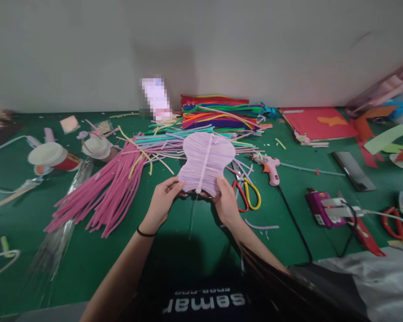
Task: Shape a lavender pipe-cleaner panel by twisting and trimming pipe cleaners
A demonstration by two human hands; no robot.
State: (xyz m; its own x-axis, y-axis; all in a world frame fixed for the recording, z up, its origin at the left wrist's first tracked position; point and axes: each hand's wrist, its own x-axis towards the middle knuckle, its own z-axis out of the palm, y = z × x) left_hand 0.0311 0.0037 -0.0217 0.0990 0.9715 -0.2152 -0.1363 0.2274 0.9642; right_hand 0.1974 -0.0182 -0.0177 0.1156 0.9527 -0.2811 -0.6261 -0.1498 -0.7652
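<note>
Between my two hands is a pale lilac butterfly-shaped piece (215, 156), made of pipe cleaners laid side by side with a ridge down its middle. My left hand (164, 197) pinches its lower left edge, thumb on top. At the lower right edge my right hand (226, 201) grips it the same way, fingers hidden beneath. A thin clear strand hangs from the ridge's lower end. Red-and-yellow-handled scissors (253, 195) lie just right of my right hand. A bundle of pink pipe cleaners (104, 188) spreads out left of my left hand.
Multicoloured pipe cleaners (221, 112) are stacked at the wall. A pink glue gun (272, 170) with a cord, a dark phone (353, 171) and a purple power block (322, 208) lie rightward. Paper cups (53, 156) and thin wires (58, 232) are at the left.
</note>
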